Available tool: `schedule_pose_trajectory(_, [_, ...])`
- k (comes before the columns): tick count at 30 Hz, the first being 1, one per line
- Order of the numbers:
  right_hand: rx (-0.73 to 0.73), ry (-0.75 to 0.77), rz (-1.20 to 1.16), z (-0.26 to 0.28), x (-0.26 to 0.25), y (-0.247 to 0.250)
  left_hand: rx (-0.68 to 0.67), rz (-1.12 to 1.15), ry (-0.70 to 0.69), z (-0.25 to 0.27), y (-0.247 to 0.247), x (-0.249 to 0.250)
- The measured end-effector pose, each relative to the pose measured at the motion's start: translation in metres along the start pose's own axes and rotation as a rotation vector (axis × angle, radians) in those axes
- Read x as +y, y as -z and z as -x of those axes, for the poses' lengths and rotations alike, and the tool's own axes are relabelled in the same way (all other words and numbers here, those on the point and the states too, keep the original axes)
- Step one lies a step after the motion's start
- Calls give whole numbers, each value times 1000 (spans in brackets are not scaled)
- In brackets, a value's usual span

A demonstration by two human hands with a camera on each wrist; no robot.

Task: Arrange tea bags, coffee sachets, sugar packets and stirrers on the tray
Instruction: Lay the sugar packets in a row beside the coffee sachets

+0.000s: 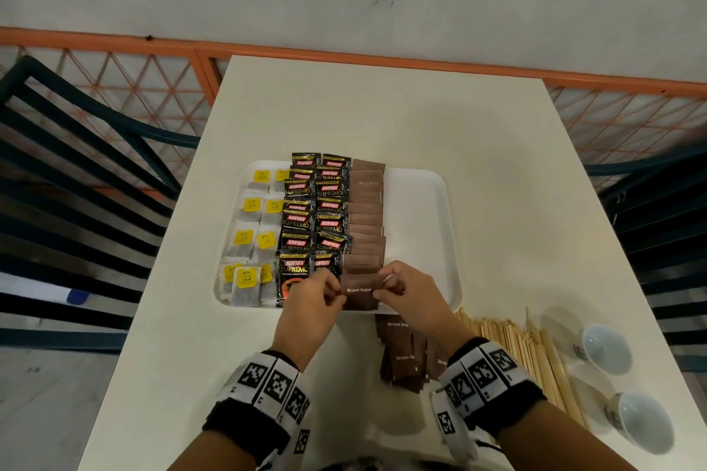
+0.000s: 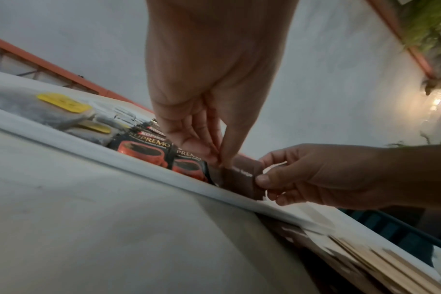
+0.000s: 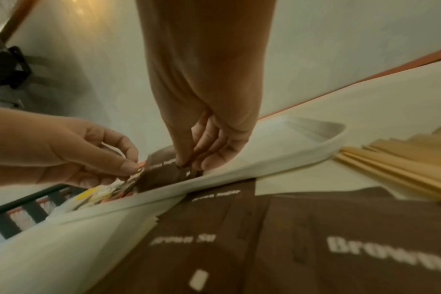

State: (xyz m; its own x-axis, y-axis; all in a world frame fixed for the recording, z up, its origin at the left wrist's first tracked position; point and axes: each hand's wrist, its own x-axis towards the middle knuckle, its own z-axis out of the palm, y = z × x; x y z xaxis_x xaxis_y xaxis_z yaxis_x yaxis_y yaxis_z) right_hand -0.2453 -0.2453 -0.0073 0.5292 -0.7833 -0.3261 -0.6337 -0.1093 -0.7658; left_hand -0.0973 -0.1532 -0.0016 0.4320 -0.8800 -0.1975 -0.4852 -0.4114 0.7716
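Observation:
A white tray (image 1: 428, 210) holds two columns of tea bags (image 1: 248, 237) with yellow tags on the left, two columns of black coffee sachets (image 1: 313, 218) in the middle and a column of brown sugar packets (image 1: 365, 214) beside them. At the tray's near edge both hands hold one brown sugar packet (image 1: 359, 292) by its sides. My left hand (image 1: 325, 291) pinches its left edge and my right hand (image 1: 390, 287) pinches its right edge. The same packet (image 2: 242, 175) shows in the left wrist view and, tilted over the tray rim, the packet (image 3: 161, 169) shows in the right wrist view.
A loose pile of brown sugar packets (image 1: 405, 356) lies on the white table (image 1: 382, 118) just below the tray. Wooden stirrers (image 1: 528, 352) are spread to its right. Two white cups (image 1: 604, 348) (image 1: 642, 423) lie at the right edge. Dark chairs (image 1: 76, 172) stand on both sides.

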Motion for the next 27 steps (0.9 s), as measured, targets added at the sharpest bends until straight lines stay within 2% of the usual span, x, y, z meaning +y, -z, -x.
schedule_pose_trajectory(2, [-20,15,33,0,-1,-2,-16,-63,-3,3,-4,-2])
schedule_pose_trajectory(8, [-65,59,156,-1,-3,-5,-125,-261,-186,8,-14,-10])
schedule_pose_trajectory(14, [89,68,170,12,3,18,-87,-307,-275,20,-15,-5])
schedule_pose_trajectory(17, [166,47,227,29,14,42,-194,-283,-263,29,-21,2])
schedule_pose_trajectory(19, [157,34,288,46,25,51,-308,-291,-252,34,-27,10])
schedule_pose_trajectory(22, [176,119,450,78,45,54,-485,-376,-309,42,-40,15])
schedule_pose_trajectory(24, [97,201,635,96,56,51,-532,-531,-411,46,-49,16])
schedule_pose_trajectory(27, [-248,199,883,114,71,47,-568,-720,-498,50,-61,17])
